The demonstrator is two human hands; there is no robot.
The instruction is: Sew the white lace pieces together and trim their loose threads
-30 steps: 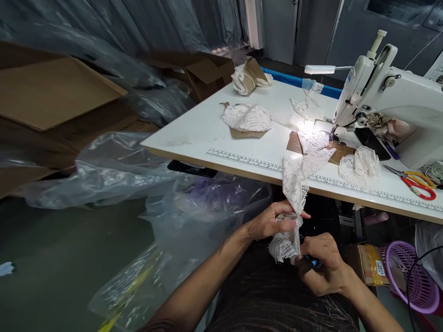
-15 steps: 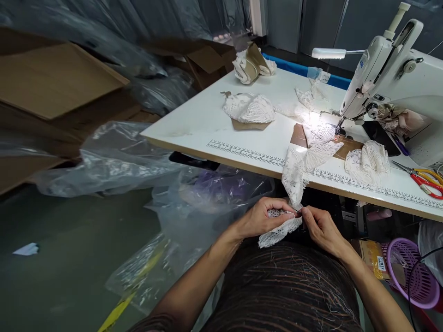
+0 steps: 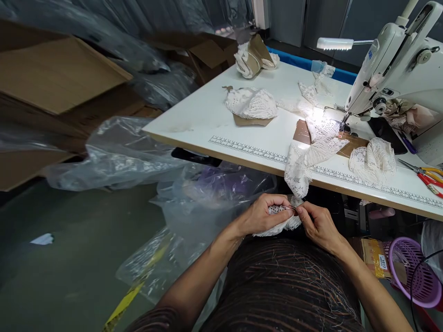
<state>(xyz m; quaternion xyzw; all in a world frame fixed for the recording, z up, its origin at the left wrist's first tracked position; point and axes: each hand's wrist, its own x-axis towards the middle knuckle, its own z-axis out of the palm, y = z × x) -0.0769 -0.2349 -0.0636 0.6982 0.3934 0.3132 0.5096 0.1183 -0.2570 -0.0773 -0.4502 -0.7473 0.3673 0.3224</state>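
Observation:
A strip of white lace (image 3: pixel 298 170) hangs over the front edge of the sewing table, running up toward the needle of the white sewing machine (image 3: pixel 372 69). Below the edge, near the lap, my left hand (image 3: pixel 266 214) pinches the lower part of this lace between thumb and fingers. My right hand (image 3: pixel 318 226) is closed at the same spot, its thumb and forefinger pressed together by the lace; a small dark thing between the fingertips is too small to name. More white lace (image 3: pixel 277 228) bunches under my left hand.
On the table (image 3: pixel 194 117) lie a lace pile (image 3: pixel 252 103), a tied bundle (image 3: pixel 252 57), another lace piece (image 3: pixel 374 161) and scissors (image 3: pixel 427 174). Cardboard boxes (image 3: pixel 62 74) and plastic sheeting (image 3: pixel 117 152) are at the left. A purple basket (image 3: pixel 415 281) stands at lower right.
The view has shifted slightly. Both hands stay together at the lace, my right hand a little further left and higher, and the lace beneath my left hand is more gathered.

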